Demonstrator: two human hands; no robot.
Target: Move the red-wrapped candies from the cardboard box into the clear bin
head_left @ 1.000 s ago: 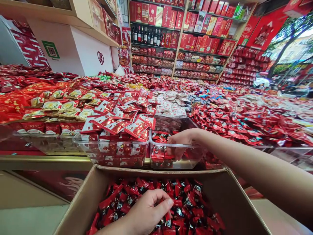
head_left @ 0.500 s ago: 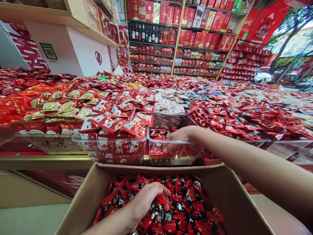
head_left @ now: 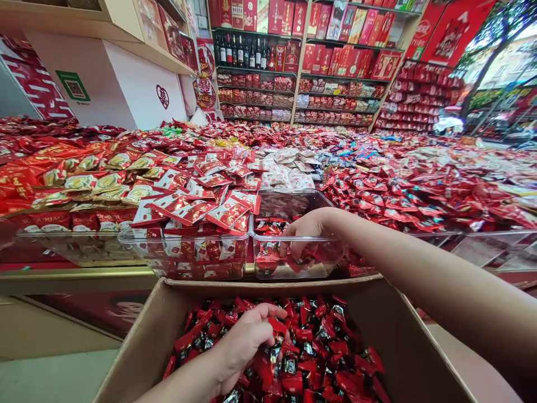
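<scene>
A cardboard box (head_left: 138,347) in front of me is full of red and black wrapped candies (head_left: 319,347). My left hand (head_left: 245,341) is in the box, fingers curled round a bunch of those candies. My right hand (head_left: 304,235) reaches into a clear plastic bin (head_left: 293,207) on the counter, fingers spread and pointing down over the few red candies lying in it. The bin's front wall partly hides the fingertips.
Left of that bin stands another clear bin (head_left: 184,252) heaped with red and white packets. The counter is covered with piles of red sweets (head_left: 419,190). Shelves of red gift boxes and bottles (head_left: 302,61) fill the back wall. A white box (head_left: 126,89) stands at the left.
My left hand has closed on candies in the box and lifted slightly. My right hand has dipped lower into the clear bin and opened its fingers.
</scene>
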